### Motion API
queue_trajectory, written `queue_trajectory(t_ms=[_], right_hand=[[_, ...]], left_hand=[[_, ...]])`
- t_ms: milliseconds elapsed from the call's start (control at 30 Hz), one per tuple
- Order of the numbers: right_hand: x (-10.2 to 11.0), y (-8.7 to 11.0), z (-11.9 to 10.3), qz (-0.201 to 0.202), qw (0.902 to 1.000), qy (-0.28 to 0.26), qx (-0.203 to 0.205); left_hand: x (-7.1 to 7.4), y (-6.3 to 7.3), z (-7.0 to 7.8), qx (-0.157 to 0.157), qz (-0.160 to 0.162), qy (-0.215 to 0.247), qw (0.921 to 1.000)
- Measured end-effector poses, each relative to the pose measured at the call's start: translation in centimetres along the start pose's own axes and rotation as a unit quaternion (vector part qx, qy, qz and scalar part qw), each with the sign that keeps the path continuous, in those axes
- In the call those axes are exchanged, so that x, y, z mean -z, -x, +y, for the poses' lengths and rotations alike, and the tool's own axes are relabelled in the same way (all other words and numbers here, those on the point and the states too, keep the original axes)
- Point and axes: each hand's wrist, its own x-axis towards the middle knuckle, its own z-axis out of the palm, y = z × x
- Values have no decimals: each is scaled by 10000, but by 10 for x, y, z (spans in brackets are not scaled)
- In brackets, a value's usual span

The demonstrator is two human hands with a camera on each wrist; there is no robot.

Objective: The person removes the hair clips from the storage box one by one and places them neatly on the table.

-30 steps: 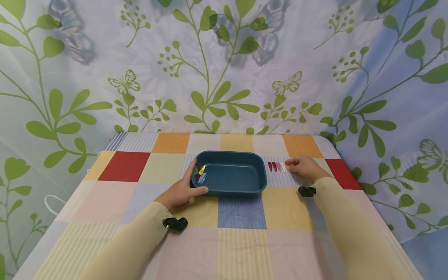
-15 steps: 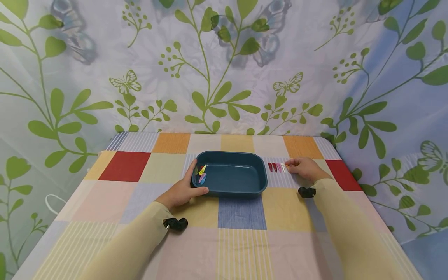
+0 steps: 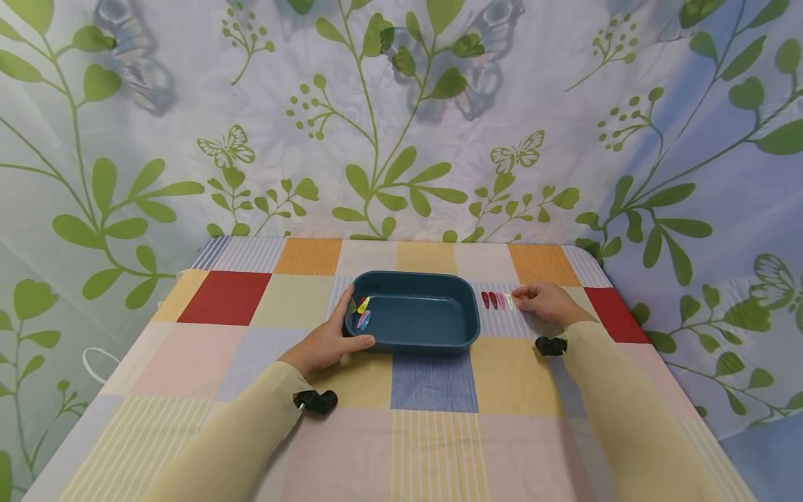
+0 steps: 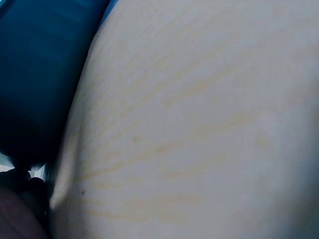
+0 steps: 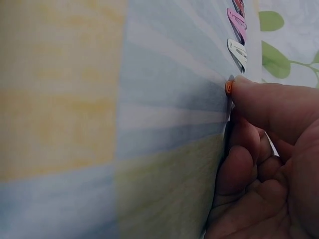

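In the head view, my left hand [image 3: 326,344] rests against the left front corner of a dark teal tray [image 3: 420,317]. Its fingers lie straight along the left wall, and the thumb stretches along the front rim. Inside the tray's left end are several snap hair clips, including a yellow clip [image 3: 364,305] and a blue clip [image 3: 364,321]. To the right of the tray, my right hand [image 3: 547,302] pinches an orange hair clip [image 5: 229,87] against the cloth. Beside it stand in a row a white clip [image 5: 237,53], a pink clip [image 5: 237,23] and dark red clips [image 3: 489,300].
A patchwork tablecloth [image 3: 433,453] covers the table. Behind it hangs a curtain [image 3: 414,118] printed with green leaves and butterflies. A white cable [image 3: 94,364] loops beside the table's left edge. Skin fills most of the left wrist view.
The head view has shifted very slightly. Both hands, the tray and the clips keep their places.
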Motion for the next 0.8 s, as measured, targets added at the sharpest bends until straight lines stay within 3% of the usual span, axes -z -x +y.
queue_trajectory(t_ms=[367, 467, 633, 800], right_hand=[[7, 3, 6, -120, 9986, 296, 423], [14, 4, 2, 4, 9979, 351, 537], [22, 12, -42, 190, 9929, 643, 982], [13, 24, -104, -280, 9826, 891, 1607]], left_hand=[[0, 0, 0, -51, -45, 18, 10000], [-1, -1, 2, -51, -55, -6, 10000], [1, -1, 3, -57, -38, -71, 10000], [2, 0, 2, -112, -68, 23, 9999]])
